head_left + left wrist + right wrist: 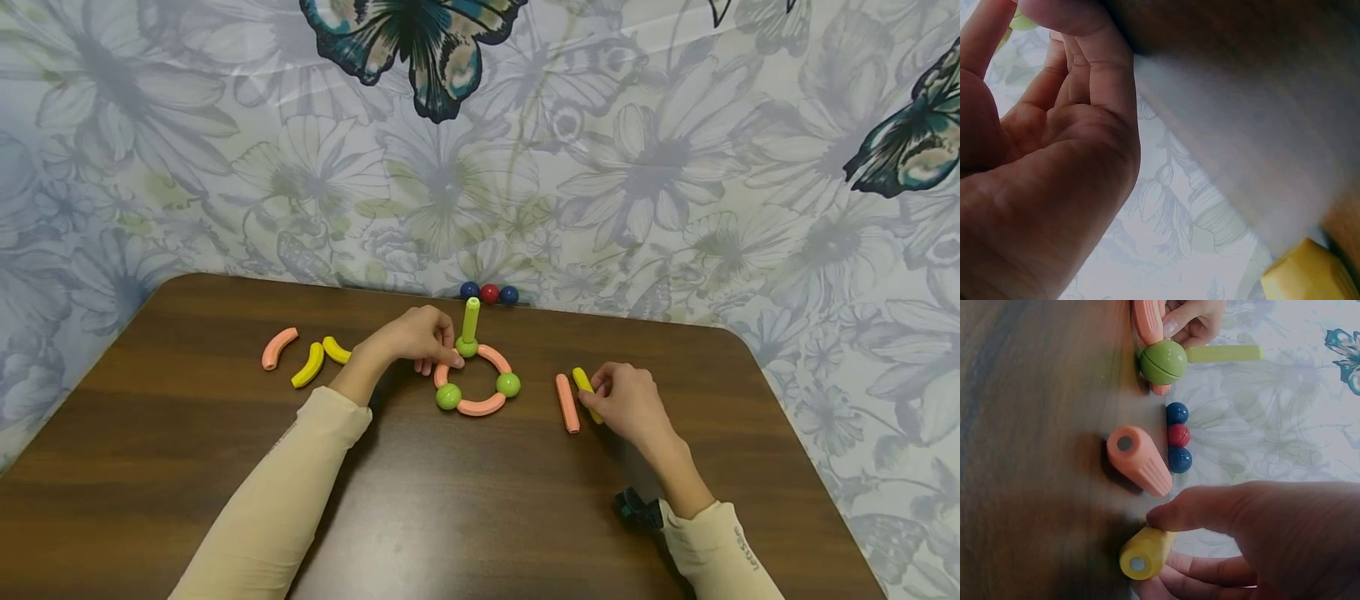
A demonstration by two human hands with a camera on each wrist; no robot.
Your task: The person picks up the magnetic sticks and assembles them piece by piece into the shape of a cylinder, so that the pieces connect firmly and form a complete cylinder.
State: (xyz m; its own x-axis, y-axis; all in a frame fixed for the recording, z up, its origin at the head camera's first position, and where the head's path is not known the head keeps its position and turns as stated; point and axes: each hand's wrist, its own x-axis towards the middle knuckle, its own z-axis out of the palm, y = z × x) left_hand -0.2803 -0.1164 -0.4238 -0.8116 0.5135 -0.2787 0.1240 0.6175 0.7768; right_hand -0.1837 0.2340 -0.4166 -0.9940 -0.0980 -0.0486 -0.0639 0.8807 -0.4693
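Note:
A ring of pink curved rods [482, 407] joined by green balls [508, 384] lies on the table. From its far ball [467, 347] a light green straight rod [471, 318] stands upright. My left hand [418, 335] pinches the ring's left pink curved rod [441, 377] between thumb and fingers, close to that far ball. To the right, my right hand [628, 402] pinches a yellow straight rod [581, 380], whose end with a round metal disc faces the right wrist view. Beside it lies a pink straight rod [567, 404], apart from the hand.
Two blue balls [508, 295] and a red ball [490, 293] sit in a row at the table's far edge, against the patterned wall. Left of the left arm lie a pink curved rod [279, 348] and two yellow curved rods [308, 365] on the brown table [187, 400].

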